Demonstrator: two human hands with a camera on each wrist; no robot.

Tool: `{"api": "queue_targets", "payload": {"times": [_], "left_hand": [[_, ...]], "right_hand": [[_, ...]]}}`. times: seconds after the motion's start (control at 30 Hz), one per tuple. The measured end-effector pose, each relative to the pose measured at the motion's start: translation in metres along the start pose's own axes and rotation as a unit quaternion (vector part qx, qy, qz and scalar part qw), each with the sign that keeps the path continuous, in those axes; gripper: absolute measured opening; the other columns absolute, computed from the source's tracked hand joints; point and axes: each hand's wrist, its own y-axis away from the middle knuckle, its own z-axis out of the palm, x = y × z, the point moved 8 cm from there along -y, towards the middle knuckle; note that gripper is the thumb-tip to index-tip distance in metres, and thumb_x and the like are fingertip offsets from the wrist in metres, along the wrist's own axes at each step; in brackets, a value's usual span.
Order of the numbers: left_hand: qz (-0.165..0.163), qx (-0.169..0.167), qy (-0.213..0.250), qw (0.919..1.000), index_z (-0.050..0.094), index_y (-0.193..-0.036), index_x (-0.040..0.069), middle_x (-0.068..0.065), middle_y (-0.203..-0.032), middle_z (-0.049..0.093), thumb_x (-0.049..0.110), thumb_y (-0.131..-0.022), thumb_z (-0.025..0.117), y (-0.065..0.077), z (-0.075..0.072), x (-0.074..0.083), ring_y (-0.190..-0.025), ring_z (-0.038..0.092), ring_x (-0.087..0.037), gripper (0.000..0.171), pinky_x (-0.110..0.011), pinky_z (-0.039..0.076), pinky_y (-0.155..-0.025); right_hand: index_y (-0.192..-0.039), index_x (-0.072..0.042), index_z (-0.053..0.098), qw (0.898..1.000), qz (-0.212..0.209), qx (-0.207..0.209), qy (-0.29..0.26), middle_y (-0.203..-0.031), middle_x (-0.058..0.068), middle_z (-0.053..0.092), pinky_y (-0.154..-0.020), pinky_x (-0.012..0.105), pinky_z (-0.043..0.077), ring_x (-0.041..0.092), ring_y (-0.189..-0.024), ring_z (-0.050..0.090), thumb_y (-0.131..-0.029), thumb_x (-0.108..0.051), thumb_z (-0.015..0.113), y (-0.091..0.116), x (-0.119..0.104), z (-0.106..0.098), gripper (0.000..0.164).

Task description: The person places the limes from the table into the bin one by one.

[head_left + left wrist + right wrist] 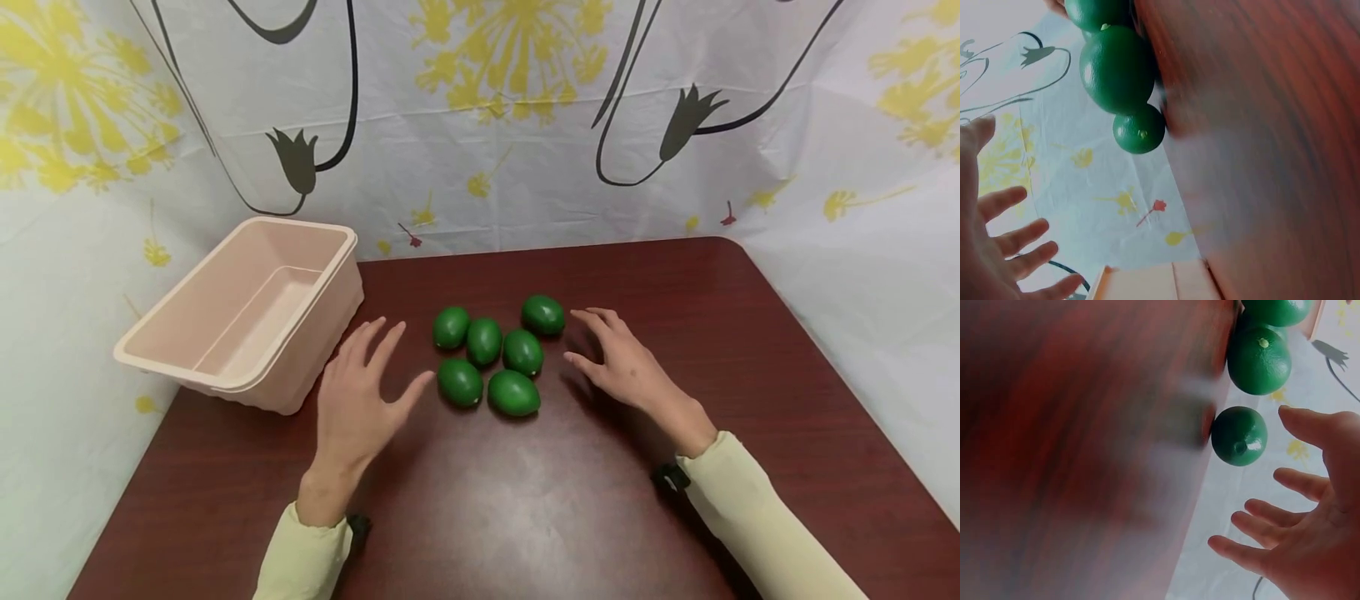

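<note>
"How do things stand?"
"The left hand point(360, 408) and right hand point(626, 362) are well apart, fingers spread, gripping nothing."
"And the risk?"
"Between them, six limes point(484, 342) sit mid-worktop point(525, 500), toward the back edge; being round, they could roll if a finger nudges one."
"Anything farther?"
"The tub point(311, 333) at the back left corner: a bump might shove it off the left edge."
</note>
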Motion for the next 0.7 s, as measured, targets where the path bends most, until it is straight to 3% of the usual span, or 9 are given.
{"api": "queue_targets", "payload": {"times": [0.13, 0.4, 0.7], "left_hand": [[-0.011, 0.057, 0.016, 0.9982, 0.066, -0.140, 0.016, -0.013, -0.140, 0.064, 0.045, -0.088, 0.077, 0.001, -0.015, -0.007, -0.131, 0.059, -0.033, 0.060, -0.056, 0.050, -0.092], [-0.024, 0.146, 0.018, 0.9889, 0.072, -0.131, 0.010, -0.017, -0.124, 0.069, 0.036, -0.092, 0.073, 0.005, -0.039, -0.019, -0.116, 0.062, -0.040, 0.047, -0.055, 0.044, -0.090], [-0.066, 0.205, -0.005, 0.9766, 0.076, -0.122, 0.010, -0.016, -0.121, 0.071, 0.044, -0.096, 0.067, 0.011, -0.060, -0.038, -0.113, 0.061, -0.042, 0.044, -0.058, 0.036, -0.090]], "right_hand": [[-0.160, -0.011, 0.038, 1.000, -0.003, -0.005, -0.016, -0.157, 0.021, 0.040, -0.105, 0.063, 0.047, 0.043, -0.140, 0.050, -0.102, -0.031, 0.067, -0.006, 0.001, 0.004, 0.068], [-0.160, -0.007, 0.036, 0.998, -0.001, -0.005, -0.056, -0.155, 0.023, 0.041, -0.110, 0.063, 0.044, 0.043, -0.140, 0.050, -0.102, -0.028, 0.068, -0.015, 0.001, 0.006, 0.070], [-0.161, -0.006, 0.034, 0.998, -0.014, -0.004, -0.063, -0.153, 0.025, 0.043, -0.109, 0.063, 0.044, 0.044, -0.137, 0.052, -0.103, -0.027, 0.066, -0.022, -0.004, 0.009, 0.069]]}}
